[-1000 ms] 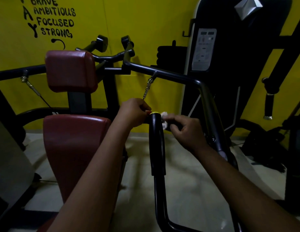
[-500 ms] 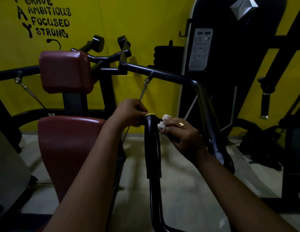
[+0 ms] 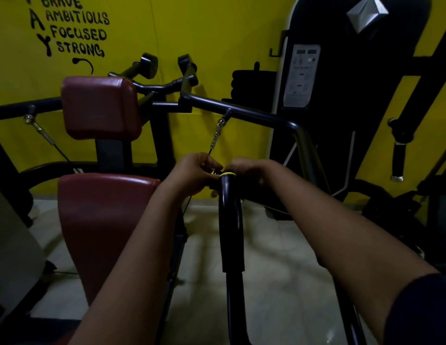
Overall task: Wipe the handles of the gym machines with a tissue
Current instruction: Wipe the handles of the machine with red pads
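Hands meeting at the handle's ringed top

Your left hand (image 3: 194,174) curls in at nine o'clock of the upright handle (image 3: 230,220), your right hand (image 3: 251,173) at three. Both sets of fingers are bent, on what I cannot tell, and the tissue is hidden between them. Wrap it round the grip, then draw toward six.

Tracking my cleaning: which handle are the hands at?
The near upright handle with the yellow ring on top; left hand and right hand meet there. The far handles go untouched.
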Demonstrator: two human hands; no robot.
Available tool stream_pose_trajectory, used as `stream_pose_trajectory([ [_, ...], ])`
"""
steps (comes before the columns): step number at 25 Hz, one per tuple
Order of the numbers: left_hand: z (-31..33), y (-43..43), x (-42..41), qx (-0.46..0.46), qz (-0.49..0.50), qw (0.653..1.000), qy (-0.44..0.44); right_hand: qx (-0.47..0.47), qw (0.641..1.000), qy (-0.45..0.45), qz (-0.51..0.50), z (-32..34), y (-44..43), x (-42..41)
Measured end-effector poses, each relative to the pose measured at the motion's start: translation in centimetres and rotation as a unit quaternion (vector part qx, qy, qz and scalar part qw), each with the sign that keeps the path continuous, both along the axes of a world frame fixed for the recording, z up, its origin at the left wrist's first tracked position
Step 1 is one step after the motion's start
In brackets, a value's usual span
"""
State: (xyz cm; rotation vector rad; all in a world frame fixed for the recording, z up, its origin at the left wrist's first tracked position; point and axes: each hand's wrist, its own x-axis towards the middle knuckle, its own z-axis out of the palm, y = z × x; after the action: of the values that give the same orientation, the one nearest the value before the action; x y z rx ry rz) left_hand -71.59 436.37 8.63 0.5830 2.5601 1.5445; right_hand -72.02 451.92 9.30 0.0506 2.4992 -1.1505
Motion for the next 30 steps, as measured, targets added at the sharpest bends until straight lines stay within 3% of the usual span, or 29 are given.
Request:
stream_pose_trajectory([
  [4, 0.4, -0.1, 0.0, 0.035, -0.030, 0.997, -0.062, 0.022, 0.999, -0.036, -0.013, 0.1, 1.3, 1.2],
  [8, 1.0, -0.2, -0.2, -0.005, -0.039, 0.997, -0.065, -0.073, 0.983, 0.156, -0.064, -1.9, 1.4, 2.1],
  [13, 0.6, 0.0, -0.5, -0.001, -0.042, 0.995, -0.093, 0.031, 0.920, 0.382, -0.085, -5.3, 5.4, 6.4],
  [16, 0.7, 0.1, -0.7, -0.044, -0.060, 0.992, -0.103, 0.007, 0.872, 0.477, -0.109, -6.7, 5.0, 7.7],
  [20, 0.9, 0.4, -1.0, -0.113, -0.101, 0.985, -0.088, 0.088, 0.775, 0.625, -0.016, -9.1, 3.8, 7.9],
  [25, -0.1, 1.4, -1.1, -0.078, -0.098, 0.991, -0.046, 0.155, 0.707, 0.690, -0.002, -9.2, 4.1, 9.4],
  [30, -1.7, 2.0, -1.3, -0.029, -0.084, 0.995, -0.035, 0.207, 0.702, 0.682, -0.005, -9.0, 1.7, 7.9],
])
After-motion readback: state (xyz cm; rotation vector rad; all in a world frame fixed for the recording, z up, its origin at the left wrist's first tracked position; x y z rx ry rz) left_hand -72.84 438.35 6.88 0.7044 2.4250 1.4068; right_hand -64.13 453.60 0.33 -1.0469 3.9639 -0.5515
